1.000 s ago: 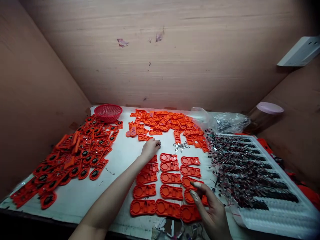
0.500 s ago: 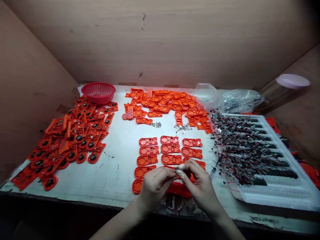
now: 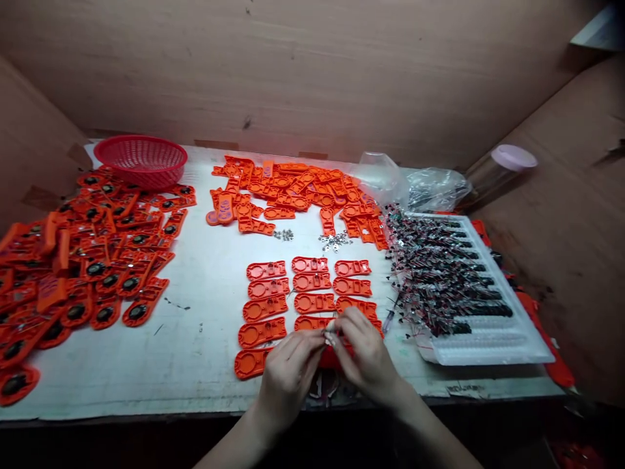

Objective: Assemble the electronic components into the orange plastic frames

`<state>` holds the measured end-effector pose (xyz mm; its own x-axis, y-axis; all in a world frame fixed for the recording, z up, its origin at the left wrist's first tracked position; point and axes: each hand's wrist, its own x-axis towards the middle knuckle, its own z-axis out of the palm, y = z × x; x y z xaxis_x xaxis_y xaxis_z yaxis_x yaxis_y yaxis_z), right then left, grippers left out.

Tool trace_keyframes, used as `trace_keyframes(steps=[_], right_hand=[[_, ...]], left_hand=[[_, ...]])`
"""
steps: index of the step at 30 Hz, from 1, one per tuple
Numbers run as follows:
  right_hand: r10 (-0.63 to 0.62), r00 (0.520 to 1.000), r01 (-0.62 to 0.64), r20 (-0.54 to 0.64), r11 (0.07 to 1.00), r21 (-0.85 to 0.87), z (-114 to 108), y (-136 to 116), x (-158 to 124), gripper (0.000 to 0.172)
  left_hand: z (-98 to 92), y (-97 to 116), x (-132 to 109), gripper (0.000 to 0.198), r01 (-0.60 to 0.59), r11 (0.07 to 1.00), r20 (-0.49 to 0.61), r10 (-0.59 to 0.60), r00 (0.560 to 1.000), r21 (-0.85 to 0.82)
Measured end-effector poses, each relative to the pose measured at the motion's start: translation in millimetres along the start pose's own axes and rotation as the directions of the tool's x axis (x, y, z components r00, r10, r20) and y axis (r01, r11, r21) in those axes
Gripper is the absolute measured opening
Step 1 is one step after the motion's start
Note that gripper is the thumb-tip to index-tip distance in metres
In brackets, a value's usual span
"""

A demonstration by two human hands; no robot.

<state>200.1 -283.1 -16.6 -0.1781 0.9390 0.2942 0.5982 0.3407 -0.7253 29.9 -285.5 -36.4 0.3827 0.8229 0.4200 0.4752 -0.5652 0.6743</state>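
Note:
My left hand point(image 3: 288, 371) and my right hand point(image 3: 364, 355) meet at the near edge of the table, fingertips pinched together on a tiny pale piece point(image 3: 330, 336) that I cannot make out. They hover over the front rows of a grid of orange plastic shells point(image 3: 307, 293) laid flat, open side up. Two small heaps of little metal parts point(image 3: 334, 241) lie just beyond the grid.
A pile of orange shells with black inserts point(image 3: 92, 260) covers the left side, with a red mesh basket point(image 3: 140, 159) behind it. Loose orange shells point(image 3: 297, 192) lie at the back. A white tray of wired components point(image 3: 454, 286), clear bags point(image 3: 415, 185) and a pink-lidded jar point(image 3: 502, 166) stand right.
My left hand came back from the small metal heap to the near edge. Both hands joined in a pinch, and the view has shifted right and down.

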Motion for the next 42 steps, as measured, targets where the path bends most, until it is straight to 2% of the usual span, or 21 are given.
trace_keyframes(steps=[4, 6, 8, 12, 18, 26, 29, 34, 38, 42], right_hand=[[0.066, 0.998, -0.066, -0.024, 0.998, 0.010, -2, 27, 25, 0.013], [0.038, 0.999, -0.037, 0.022, 0.998, -0.054, 4, 40, 35, 0.014], [-0.003, 0.998, 0.015, 0.070, 0.984, -0.180, 13, 50, 41, 0.014], [-0.044, 0.992, 0.088, 0.119, 0.917, -0.389, 24, 60, 42, 0.014], [-0.124, 0.972, 0.206, 0.200, 0.858, -0.470, 24, 62, 43, 0.016], [-0.117, 0.980, 0.170, 0.163, 0.914, -0.368, 34, 59, 38, 0.024], [-0.079, 0.978, 0.143, 0.193, 0.927, -0.347, 26, 56, 41, 0.022], [-0.047, 0.965, 0.101, 0.259, 0.975, -0.197, 10, 55, 53, 0.008], [-0.063, 0.973, 0.115, 0.221, 0.966, -0.233, 20, 52, 53, 0.015], [0.043, 0.992, -0.023, 0.121, 0.986, -0.166, 33, 51, 46, 0.019]], left_hand=[[12.6, -6, 3, 0.066, 0.013, 0.960, 0.199, -0.071, 0.978, 0.279], [18.3, -11, 3, 0.080, 0.001, 0.943, 0.283, -0.101, 0.954, 0.334], [21.8, -14, 3, 0.085, 0.010, 0.939, 0.329, -0.130, 0.935, 0.343], [23.3, -15, 3, 0.085, 0.030, 0.941, 0.345, -0.153, 0.926, 0.337], [25.8, -15, 2, 0.086, 0.045, 0.947, 0.323, -0.154, 0.934, 0.319], [28.1, -14, 2, 0.087, 0.081, 0.946, 0.301, -0.180, 0.936, 0.314], [27.9, -14, 2, 0.088, 0.083, 0.942, 0.307, -0.188, 0.933, 0.326], [27.3, -13, 2, 0.088, 0.084, 0.941, 0.326, -0.197, 0.925, 0.328], [26.4, -12, 3, 0.089, 0.091, 0.938, 0.342, -0.210, 0.916, 0.334], [27.0, -13, 2, 0.088, 0.088, 0.942, 0.334, -0.200, 0.921, 0.323]])
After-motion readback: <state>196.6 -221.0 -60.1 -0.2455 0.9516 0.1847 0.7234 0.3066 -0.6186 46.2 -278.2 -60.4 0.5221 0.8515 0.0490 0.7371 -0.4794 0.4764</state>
